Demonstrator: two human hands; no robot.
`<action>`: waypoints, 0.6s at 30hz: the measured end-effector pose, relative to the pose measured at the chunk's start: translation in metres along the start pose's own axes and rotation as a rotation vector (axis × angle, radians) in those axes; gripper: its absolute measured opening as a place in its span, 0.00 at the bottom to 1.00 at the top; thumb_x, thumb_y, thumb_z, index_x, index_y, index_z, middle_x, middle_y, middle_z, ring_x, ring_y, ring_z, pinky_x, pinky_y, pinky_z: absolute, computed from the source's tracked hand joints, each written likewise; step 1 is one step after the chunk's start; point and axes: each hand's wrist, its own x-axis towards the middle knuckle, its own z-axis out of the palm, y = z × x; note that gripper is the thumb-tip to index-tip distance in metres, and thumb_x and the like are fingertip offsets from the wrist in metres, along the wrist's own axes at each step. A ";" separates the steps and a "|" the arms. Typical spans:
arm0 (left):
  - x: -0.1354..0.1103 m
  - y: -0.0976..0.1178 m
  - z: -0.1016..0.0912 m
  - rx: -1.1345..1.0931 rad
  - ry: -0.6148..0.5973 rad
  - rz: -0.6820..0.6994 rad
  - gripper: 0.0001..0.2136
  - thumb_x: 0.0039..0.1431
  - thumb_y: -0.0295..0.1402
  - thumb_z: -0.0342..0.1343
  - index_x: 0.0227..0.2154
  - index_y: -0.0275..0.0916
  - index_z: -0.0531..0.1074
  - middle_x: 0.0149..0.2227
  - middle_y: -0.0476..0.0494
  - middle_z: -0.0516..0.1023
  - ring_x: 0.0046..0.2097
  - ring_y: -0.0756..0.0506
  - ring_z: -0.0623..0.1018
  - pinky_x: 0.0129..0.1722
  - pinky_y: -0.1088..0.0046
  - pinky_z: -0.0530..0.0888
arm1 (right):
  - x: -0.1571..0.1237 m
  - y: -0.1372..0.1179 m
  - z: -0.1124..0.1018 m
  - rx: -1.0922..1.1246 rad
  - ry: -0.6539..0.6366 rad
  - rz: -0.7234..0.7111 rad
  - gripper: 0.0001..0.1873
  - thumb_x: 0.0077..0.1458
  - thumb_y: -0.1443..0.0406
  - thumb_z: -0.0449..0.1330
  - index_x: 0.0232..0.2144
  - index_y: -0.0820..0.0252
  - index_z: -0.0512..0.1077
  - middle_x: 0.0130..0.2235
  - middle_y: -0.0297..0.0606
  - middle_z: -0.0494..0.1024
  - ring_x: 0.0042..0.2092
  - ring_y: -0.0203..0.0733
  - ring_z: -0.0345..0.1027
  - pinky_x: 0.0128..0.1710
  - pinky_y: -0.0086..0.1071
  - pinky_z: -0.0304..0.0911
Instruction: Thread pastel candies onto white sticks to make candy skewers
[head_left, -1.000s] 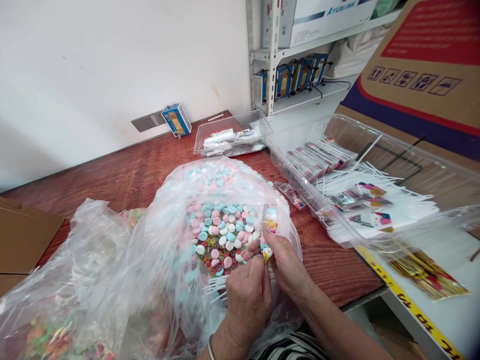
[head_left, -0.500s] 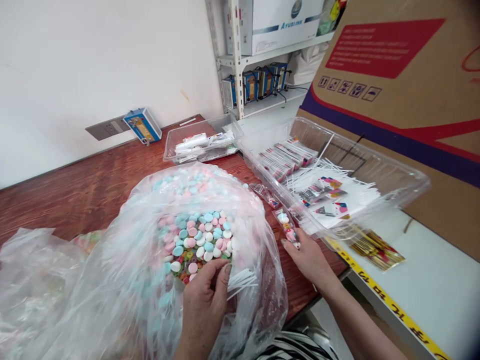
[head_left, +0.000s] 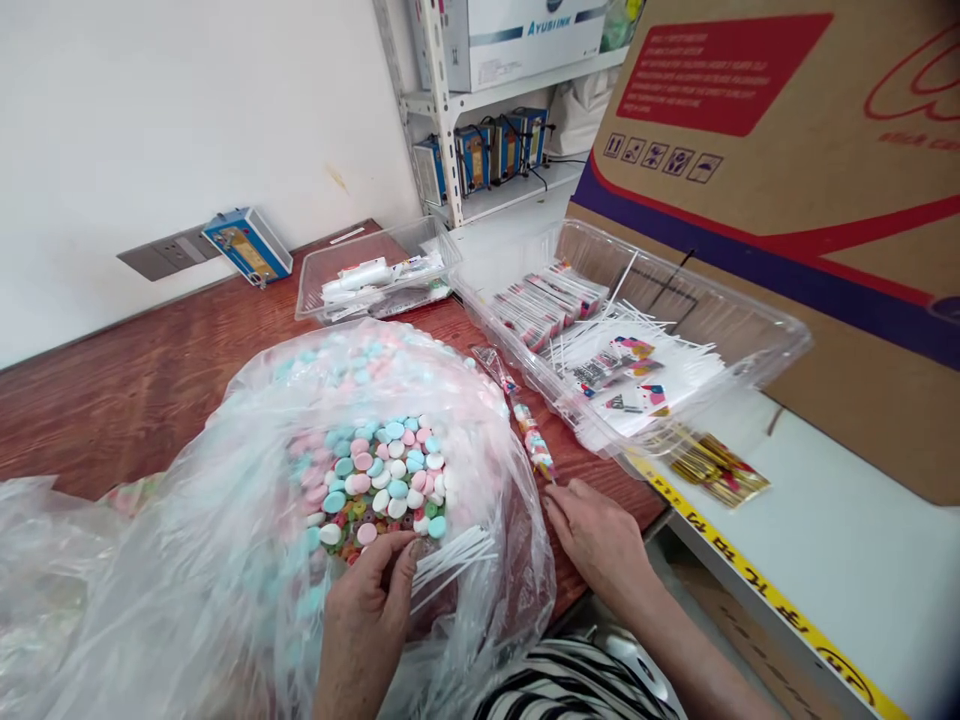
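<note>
1. The left hand [head_left: 364, 600] comes up from the bottom edge, back of the hand toward the camera, wrist low and knuckles bent over the opening of the clear plastic bag [head_left: 247, 480].
2. Its thumb and forefinger curve toward each other in a loop, with the tips close together beside the white sticks [head_left: 457, 560]; whether these fingers pinch anything, I cannot tell.
3. The right forearm slants in from the lower right corner, and the right hand [head_left: 600, 530] lies low over the red-brown surface [head_left: 135, 370], back upward.
4. Its fingers point up and leftward, gently bent, their tips at the near end of a filled packet [head_left: 533, 440]; whether they grip it or merely touch it, I cannot tell.
5. That packet lies on the surface between the bag and the large clear tray [head_left: 765, 340], with a second packet [head_left: 495, 369] just beyond it.
6. Pink, blue and white candies [head_left: 382, 465] show in the bag's opening, just beyond the left hand.
</note>
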 end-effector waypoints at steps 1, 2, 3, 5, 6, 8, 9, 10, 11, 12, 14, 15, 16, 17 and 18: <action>-0.001 -0.004 -0.001 0.022 -0.002 0.008 0.12 0.61 0.43 0.53 0.37 0.42 0.77 0.32 0.48 0.81 0.32 0.46 0.78 0.32 0.74 0.72 | 0.001 0.002 0.000 -0.047 0.028 0.039 0.11 0.63 0.66 0.52 0.41 0.58 0.75 0.33 0.39 0.78 0.31 0.41 0.74 0.28 0.30 0.62; -0.003 -0.008 -0.002 0.045 -0.007 0.016 0.12 0.61 0.43 0.53 0.37 0.42 0.76 0.32 0.48 0.81 0.32 0.47 0.78 0.32 0.75 0.71 | 0.002 0.005 0.000 -0.081 0.074 0.074 0.13 0.63 0.65 0.52 0.45 0.59 0.74 0.35 0.40 0.79 0.30 0.41 0.74 0.26 0.30 0.61; -0.005 -0.010 -0.003 0.066 -0.018 0.025 0.11 0.62 0.42 0.52 0.36 0.42 0.76 0.32 0.49 0.81 0.32 0.47 0.78 0.32 0.75 0.71 | 0.003 0.008 -0.001 -0.091 0.126 0.088 0.14 0.64 0.64 0.52 0.48 0.60 0.73 0.36 0.41 0.79 0.30 0.41 0.74 0.26 0.30 0.61; -0.009 -0.012 -0.006 0.113 -0.046 0.031 0.11 0.63 0.41 0.51 0.33 0.41 0.75 0.30 0.49 0.79 0.31 0.47 0.77 0.32 0.75 0.70 | 0.003 0.012 -0.006 -0.038 0.239 0.043 0.13 0.65 0.63 0.51 0.44 0.60 0.74 0.36 0.41 0.80 0.32 0.41 0.75 0.27 0.30 0.62; -0.012 -0.013 -0.007 0.138 -0.060 0.024 0.12 0.63 0.40 0.50 0.30 0.41 0.75 0.29 0.48 0.78 0.30 0.48 0.76 0.31 0.75 0.69 | 0.003 0.011 -0.009 0.023 0.304 0.008 0.14 0.65 0.63 0.50 0.40 0.60 0.74 0.35 0.41 0.81 0.32 0.42 0.75 0.30 0.31 0.63; -0.016 -0.011 -0.007 0.166 -0.069 0.015 0.14 0.64 0.39 0.50 0.27 0.40 0.73 0.27 0.48 0.76 0.30 0.47 0.75 0.30 0.74 0.67 | 0.001 0.004 -0.018 0.159 0.399 -0.052 0.14 0.66 0.63 0.49 0.38 0.62 0.74 0.35 0.42 0.81 0.33 0.43 0.75 0.34 0.33 0.65; -0.017 -0.010 -0.006 0.162 -0.068 0.018 0.13 0.64 0.38 0.50 0.27 0.40 0.73 0.27 0.47 0.76 0.30 0.47 0.75 0.31 0.74 0.67 | 0.000 -0.003 -0.022 0.225 0.407 -0.102 0.14 0.65 0.63 0.48 0.40 0.62 0.73 0.36 0.43 0.81 0.35 0.44 0.75 0.36 0.33 0.65; -0.018 -0.008 -0.004 0.144 -0.068 0.033 0.11 0.64 0.37 0.50 0.29 0.40 0.74 0.29 0.46 0.76 0.32 0.47 0.75 0.33 0.73 0.67 | -0.001 -0.012 -0.025 0.285 0.392 -0.168 0.14 0.65 0.64 0.48 0.43 0.63 0.73 0.38 0.45 0.80 0.38 0.45 0.75 0.39 0.35 0.66; -0.019 -0.006 -0.002 0.114 -0.064 0.055 0.09 0.63 0.35 0.51 0.32 0.40 0.74 0.31 0.45 0.76 0.35 0.46 0.75 0.35 0.72 0.68 | -0.002 -0.022 -0.028 0.341 0.353 -0.254 0.15 0.64 0.65 0.48 0.46 0.63 0.72 0.40 0.46 0.80 0.41 0.46 0.74 0.42 0.36 0.65; -0.019 -0.004 0.000 0.076 -0.058 0.079 0.07 0.62 0.33 0.52 0.33 0.40 0.75 0.33 0.45 0.76 0.37 0.45 0.75 0.38 0.71 0.68 | -0.002 -0.033 -0.029 0.398 0.301 -0.343 0.15 0.64 0.66 0.49 0.48 0.62 0.71 0.43 0.46 0.79 0.44 0.46 0.73 0.45 0.37 0.65; -0.018 0.001 0.003 -0.045 -0.052 0.100 0.05 0.60 0.31 0.54 0.34 0.40 0.75 0.35 0.44 0.76 0.39 0.44 0.74 0.40 0.70 0.68 | -0.001 -0.052 -0.029 0.524 0.187 -0.468 0.15 0.64 0.67 0.50 0.50 0.61 0.70 0.44 0.44 0.79 0.46 0.46 0.72 0.48 0.37 0.64; -0.018 0.003 0.004 -0.136 -0.060 0.076 0.05 0.60 0.31 0.54 0.33 0.40 0.75 0.34 0.44 0.76 0.38 0.45 0.74 0.40 0.70 0.68 | 0.000 -0.059 -0.028 0.594 0.136 -0.479 0.14 0.64 0.67 0.50 0.48 0.60 0.71 0.42 0.42 0.79 0.44 0.45 0.72 0.46 0.36 0.64; -0.018 0.005 0.004 -0.251 -0.080 0.027 0.05 0.60 0.31 0.54 0.32 0.39 0.75 0.31 0.45 0.75 0.36 0.46 0.73 0.38 0.71 0.68 | 0.002 -0.065 -0.028 0.667 0.079 -0.463 0.12 0.64 0.66 0.51 0.45 0.60 0.72 0.39 0.40 0.80 0.41 0.43 0.73 0.43 0.35 0.65; -0.018 0.006 0.004 -0.386 -0.107 -0.046 0.06 0.60 0.32 0.54 0.31 0.39 0.74 0.29 0.47 0.74 0.33 0.48 0.72 0.35 0.73 0.67 | 0.003 -0.069 -0.027 0.740 0.021 -0.424 0.10 0.64 0.65 0.52 0.42 0.59 0.73 0.36 0.38 0.80 0.37 0.41 0.73 0.39 0.33 0.65; -0.017 0.007 0.004 -0.533 -0.135 -0.128 0.06 0.60 0.33 0.55 0.30 0.38 0.74 0.27 0.49 0.72 0.30 0.49 0.70 0.32 0.74 0.66 | 0.004 -0.072 -0.027 0.808 -0.038 -0.372 0.10 0.64 0.64 0.52 0.38 0.59 0.73 0.32 0.35 0.79 0.34 0.40 0.72 0.35 0.31 0.64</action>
